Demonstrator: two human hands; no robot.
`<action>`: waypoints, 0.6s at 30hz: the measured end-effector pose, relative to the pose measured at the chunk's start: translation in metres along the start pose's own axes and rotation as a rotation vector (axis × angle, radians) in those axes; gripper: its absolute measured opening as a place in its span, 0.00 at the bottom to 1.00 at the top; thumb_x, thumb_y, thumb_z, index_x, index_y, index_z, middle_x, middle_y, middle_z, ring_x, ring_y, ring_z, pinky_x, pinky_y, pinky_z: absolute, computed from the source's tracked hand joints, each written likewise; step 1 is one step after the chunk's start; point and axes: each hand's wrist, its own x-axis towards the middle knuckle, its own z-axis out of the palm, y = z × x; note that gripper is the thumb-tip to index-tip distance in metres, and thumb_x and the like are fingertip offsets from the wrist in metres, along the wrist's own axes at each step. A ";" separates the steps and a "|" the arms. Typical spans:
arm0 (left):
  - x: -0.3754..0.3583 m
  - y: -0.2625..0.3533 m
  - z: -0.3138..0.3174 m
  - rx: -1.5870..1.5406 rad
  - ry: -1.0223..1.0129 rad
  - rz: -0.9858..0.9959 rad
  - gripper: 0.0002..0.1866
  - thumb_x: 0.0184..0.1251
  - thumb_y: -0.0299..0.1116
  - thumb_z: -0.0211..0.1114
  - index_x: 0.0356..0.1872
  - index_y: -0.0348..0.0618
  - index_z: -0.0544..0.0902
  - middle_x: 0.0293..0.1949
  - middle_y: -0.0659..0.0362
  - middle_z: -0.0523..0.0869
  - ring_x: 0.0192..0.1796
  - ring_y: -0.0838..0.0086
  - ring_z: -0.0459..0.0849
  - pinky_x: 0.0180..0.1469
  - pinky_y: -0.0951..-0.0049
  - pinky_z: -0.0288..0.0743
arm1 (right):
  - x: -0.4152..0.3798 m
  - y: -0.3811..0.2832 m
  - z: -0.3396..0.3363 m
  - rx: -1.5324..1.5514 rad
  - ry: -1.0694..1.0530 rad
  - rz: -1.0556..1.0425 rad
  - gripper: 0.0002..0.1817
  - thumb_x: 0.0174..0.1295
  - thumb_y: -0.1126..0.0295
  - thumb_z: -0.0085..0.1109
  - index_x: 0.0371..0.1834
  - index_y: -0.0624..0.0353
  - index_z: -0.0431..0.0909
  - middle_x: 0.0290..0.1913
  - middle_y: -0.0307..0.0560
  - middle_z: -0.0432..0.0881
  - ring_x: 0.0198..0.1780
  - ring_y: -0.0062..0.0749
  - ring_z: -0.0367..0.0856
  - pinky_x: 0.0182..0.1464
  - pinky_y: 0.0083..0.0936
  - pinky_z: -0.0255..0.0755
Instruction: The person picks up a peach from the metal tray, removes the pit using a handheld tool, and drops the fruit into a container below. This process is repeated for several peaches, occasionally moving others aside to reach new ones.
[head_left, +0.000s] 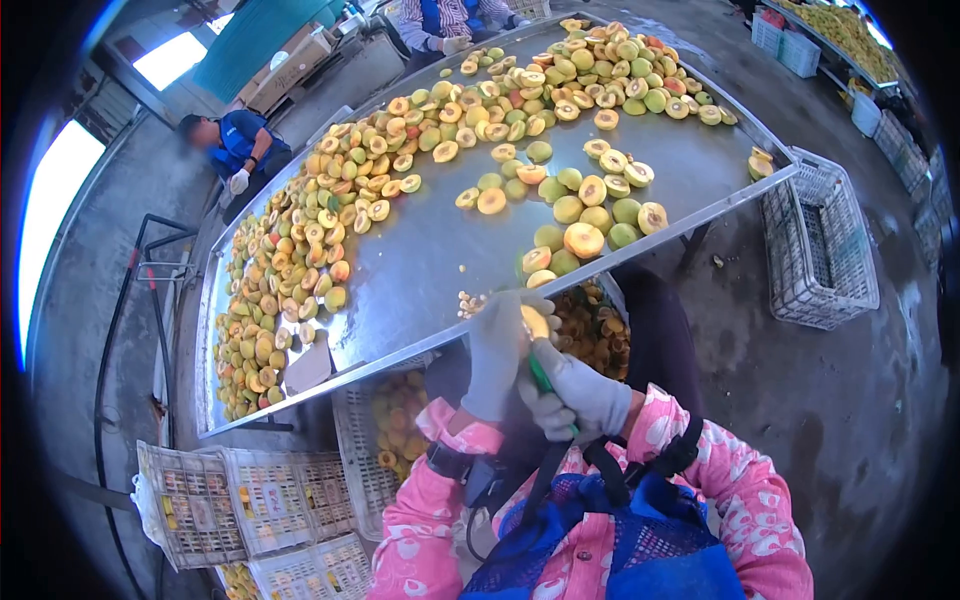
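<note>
My left hand (497, 345), in a grey glove, is closed on a cut fruit half (535, 321) just past the near edge of the metal table (400, 275). Beside it, my right hand (583, 392), gloved too, grips a tool with a green handle (540, 368); the tool's working end is hidden at the fruit. Small pits (468, 304) lie on the table edge by my left hand. Halved fruits (584, 239) sit a little farther up the table. Below my hands, a container holds cut fruit pieces (600, 335).
A large heap of fruit halves (340, 170) runs along the table's far and left sides. Crates (290, 500) stand at lower left, and another crate (820, 240) at right. One person (240, 145) sits at left, another (450, 25) beyond the table. A black metal frame (120, 330) stands at left.
</note>
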 end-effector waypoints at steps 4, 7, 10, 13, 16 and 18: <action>-0.002 0.000 0.006 -0.226 0.110 -0.244 0.18 0.74 0.40 0.51 0.37 0.35 0.81 0.31 0.53 0.84 0.30 0.73 0.83 0.33 0.74 0.79 | 0.004 -0.002 0.001 -0.309 0.345 -0.118 0.33 0.67 0.31 0.34 0.28 0.52 0.69 0.13 0.28 0.54 0.10 0.14 0.51 0.12 0.16 0.48; -0.006 -0.010 -0.004 0.025 0.073 -0.015 0.19 0.73 0.42 0.50 0.37 0.34 0.81 0.31 0.53 0.84 0.29 0.72 0.83 0.32 0.75 0.78 | -0.002 -0.002 -0.006 -0.139 0.119 0.006 0.33 0.67 0.32 0.35 0.29 0.53 0.69 0.12 0.28 0.54 0.10 0.14 0.51 0.12 0.16 0.48; 0.001 -0.011 -0.019 0.143 -0.112 0.146 0.16 0.71 0.36 0.50 0.39 0.33 0.80 0.31 0.54 0.84 0.29 0.74 0.83 0.30 0.77 0.76 | 0.000 -0.001 -0.017 -0.058 -0.093 0.082 0.33 0.66 0.30 0.35 0.28 0.51 0.69 0.13 0.27 0.55 0.11 0.13 0.51 0.12 0.15 0.47; 0.001 -0.004 -0.018 -0.037 -0.201 -0.050 0.15 0.70 0.34 0.49 0.39 0.33 0.80 0.31 0.54 0.84 0.28 0.74 0.82 0.30 0.78 0.75 | 0.000 -0.004 -0.011 -0.102 -0.113 0.093 0.34 0.64 0.28 0.33 0.28 0.50 0.68 0.14 0.27 0.55 0.11 0.13 0.51 0.12 0.16 0.46; -0.007 -0.003 -0.009 -0.049 -0.114 -0.119 0.15 0.71 0.35 0.49 0.37 0.34 0.80 0.30 0.54 0.84 0.29 0.75 0.82 0.31 0.77 0.76 | -0.001 0.002 -0.014 -0.082 -0.120 0.102 0.35 0.63 0.28 0.34 0.27 0.51 0.67 0.14 0.27 0.55 0.11 0.13 0.51 0.12 0.15 0.46; -0.011 -0.007 -0.008 0.052 -0.055 0.011 0.15 0.71 0.36 0.50 0.37 0.34 0.80 0.29 0.54 0.83 0.29 0.75 0.82 0.31 0.76 0.76 | -0.001 0.009 -0.017 -0.057 -0.183 0.113 0.35 0.63 0.27 0.34 0.27 0.51 0.67 0.13 0.27 0.55 0.11 0.14 0.51 0.12 0.15 0.47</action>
